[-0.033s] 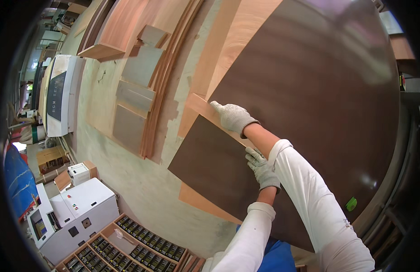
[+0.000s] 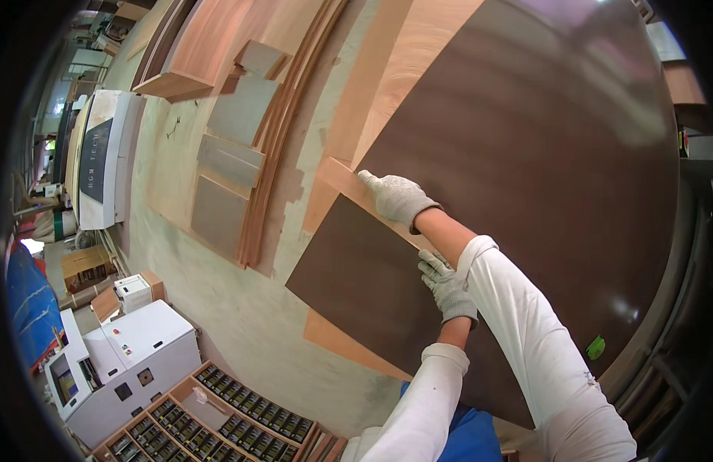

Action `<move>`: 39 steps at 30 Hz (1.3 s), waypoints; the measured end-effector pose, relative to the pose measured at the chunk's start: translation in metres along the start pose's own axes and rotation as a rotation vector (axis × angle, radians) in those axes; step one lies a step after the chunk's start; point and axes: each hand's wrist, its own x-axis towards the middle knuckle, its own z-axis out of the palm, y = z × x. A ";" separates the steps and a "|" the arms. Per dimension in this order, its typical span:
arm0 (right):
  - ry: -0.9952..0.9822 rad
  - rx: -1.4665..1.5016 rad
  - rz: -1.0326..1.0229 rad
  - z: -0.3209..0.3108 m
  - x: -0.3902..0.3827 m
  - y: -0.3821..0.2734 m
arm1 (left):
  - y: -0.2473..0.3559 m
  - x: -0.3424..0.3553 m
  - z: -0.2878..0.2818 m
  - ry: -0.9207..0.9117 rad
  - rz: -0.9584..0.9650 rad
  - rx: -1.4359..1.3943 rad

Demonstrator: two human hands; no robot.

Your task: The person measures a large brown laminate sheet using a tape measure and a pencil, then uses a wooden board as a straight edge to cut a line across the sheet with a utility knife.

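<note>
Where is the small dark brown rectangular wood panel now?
In the head view, the small dark brown rectangular wood panel lies at centre, under both gloved hands, left of the large dark brown board.
</note>
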 end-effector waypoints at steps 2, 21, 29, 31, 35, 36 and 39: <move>-0.034 -0.024 0.017 -0.005 0.005 0.000 | 0.005 -0.001 -0.004 -0.030 0.007 0.015; -0.340 -0.188 0.286 0.001 -0.342 0.136 | 0.041 -0.012 -0.035 -0.174 0.024 0.251; -0.343 -0.168 0.391 0.015 -0.494 0.200 | 0.033 -0.016 -0.017 -0.152 0.050 0.083; -0.318 -0.146 0.402 0.010 -0.513 0.208 | 0.043 -0.018 -0.017 -0.188 -0.009 0.108; -0.426 -0.140 0.484 0.004 -0.554 0.237 | 0.044 -0.024 0.002 -0.178 0.020 0.133; -0.381 -0.138 0.443 0.008 -0.554 0.238 | 0.039 -0.021 0.001 -0.178 0.020 0.124; -0.360 -0.135 0.456 0.024 -0.562 0.240 | 0.033 -0.010 -0.001 -0.181 0.003 0.140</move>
